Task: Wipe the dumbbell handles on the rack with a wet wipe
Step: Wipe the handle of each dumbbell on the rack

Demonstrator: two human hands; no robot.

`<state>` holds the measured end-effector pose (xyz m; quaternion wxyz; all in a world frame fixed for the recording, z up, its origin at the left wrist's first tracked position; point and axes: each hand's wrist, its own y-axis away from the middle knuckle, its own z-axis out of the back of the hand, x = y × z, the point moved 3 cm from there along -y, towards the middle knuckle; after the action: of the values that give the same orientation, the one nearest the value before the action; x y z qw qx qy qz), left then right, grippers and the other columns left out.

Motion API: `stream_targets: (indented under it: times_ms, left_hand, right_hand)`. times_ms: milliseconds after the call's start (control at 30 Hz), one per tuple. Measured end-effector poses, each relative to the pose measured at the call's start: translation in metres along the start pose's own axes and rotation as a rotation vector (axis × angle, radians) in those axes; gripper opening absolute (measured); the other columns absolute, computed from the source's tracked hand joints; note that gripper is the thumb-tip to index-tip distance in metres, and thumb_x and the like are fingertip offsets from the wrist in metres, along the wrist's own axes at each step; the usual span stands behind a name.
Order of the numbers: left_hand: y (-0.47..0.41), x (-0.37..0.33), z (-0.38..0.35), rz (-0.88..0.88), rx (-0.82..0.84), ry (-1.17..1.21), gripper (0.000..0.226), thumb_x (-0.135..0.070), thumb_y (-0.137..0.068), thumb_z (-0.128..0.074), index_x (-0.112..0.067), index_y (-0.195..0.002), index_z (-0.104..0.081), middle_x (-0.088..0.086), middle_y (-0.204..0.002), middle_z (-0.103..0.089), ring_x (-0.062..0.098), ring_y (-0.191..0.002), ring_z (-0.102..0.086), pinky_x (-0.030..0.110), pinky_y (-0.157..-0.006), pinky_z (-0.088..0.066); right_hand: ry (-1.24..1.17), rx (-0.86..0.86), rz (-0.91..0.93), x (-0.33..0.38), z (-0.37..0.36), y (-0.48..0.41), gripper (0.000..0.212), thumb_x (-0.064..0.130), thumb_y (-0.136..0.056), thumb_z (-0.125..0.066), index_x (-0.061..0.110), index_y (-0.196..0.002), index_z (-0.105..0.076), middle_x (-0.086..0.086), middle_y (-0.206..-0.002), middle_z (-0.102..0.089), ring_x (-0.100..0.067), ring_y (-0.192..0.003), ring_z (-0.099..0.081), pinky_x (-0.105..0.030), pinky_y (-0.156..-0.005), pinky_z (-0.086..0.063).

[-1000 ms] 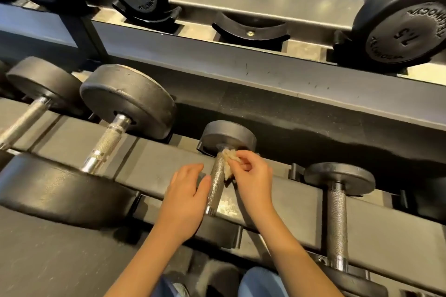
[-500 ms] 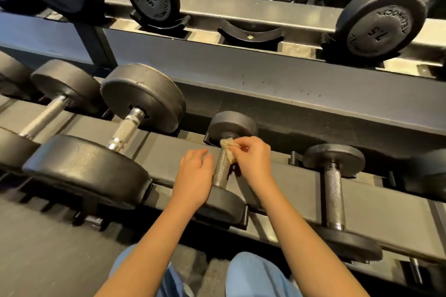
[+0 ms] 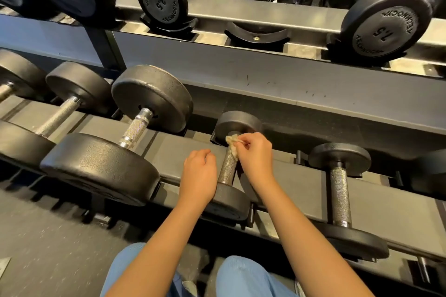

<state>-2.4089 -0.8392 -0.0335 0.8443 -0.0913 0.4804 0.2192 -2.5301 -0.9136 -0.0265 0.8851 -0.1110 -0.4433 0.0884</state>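
A small black dumbbell with a knurled steel handle (image 3: 228, 169) lies on the lower shelf of the rack (image 3: 173, 149), in the middle of the view. My right hand (image 3: 255, 155) pinches a crumpled pale wet wipe (image 3: 232, 144) against the top of that handle, just below the far weight head. My left hand (image 3: 199, 175) rests on the near weight head, left of the handle, with its fingers loosely curled and nothing in them.
A similar small dumbbell (image 3: 340, 196) lies to the right, and bigger ones (image 3: 135, 131) to the left. The upper shelf (image 3: 265, 17) carries dumbbells marked 2.5 and 7.5 and an empty cradle (image 3: 257, 36). My knees in blue trousers (image 3: 243, 277) are at the bottom.
The view has pulled back and shifted, showing more of the rack's left side. My right hand stays at the top of the handle with the wipe. My left hand has slid slightly down.
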Motion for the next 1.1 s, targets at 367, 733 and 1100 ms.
stream_targets:
  times_ms: [367,733,1100]
  left_hand:
    - [0.0,0.001,0.0,0.019,-0.008,0.0,0.04,-0.026,-0.1,-0.032,-0.015,-0.132,-0.052,0.003,-0.131,-0.051,0.018,-0.121,-0.044,0.038,-0.105,-0.036]
    - [0.002,0.0,0.003,0.019,-0.041,0.002,0.039,-0.024,-0.1,-0.033,-0.012,-0.132,-0.052,0.003,-0.129,-0.051,0.018,-0.12,-0.044,0.033,-0.101,-0.034]
    - [0.004,0.001,0.002,0.002,-0.064,0.005,0.039,-0.023,-0.099,-0.034,-0.014,-0.133,-0.051,0.001,-0.13,-0.051,0.016,-0.122,-0.043,0.032,-0.101,-0.035]
  right_hand:
    - [0.002,0.183,0.064,-0.001,0.004,0.026,0.004,0.018,-0.083,-0.071,0.015,-0.087,-0.072,0.007,-0.084,-0.056,-0.003,-0.077,-0.051,-0.008,-0.064,-0.035]
    - [0.028,0.396,0.116,0.0,0.003,0.036,0.007,0.019,-0.08,-0.075,0.015,-0.085,-0.075,0.001,-0.088,-0.06,-0.012,-0.083,-0.056,-0.026,-0.075,-0.048]
    - [0.114,0.12,0.066,-0.001,0.001,0.029,0.008,0.019,-0.088,-0.064,0.013,-0.086,-0.07,0.001,-0.089,-0.056,-0.007,-0.075,-0.05,-0.013,-0.061,-0.035]
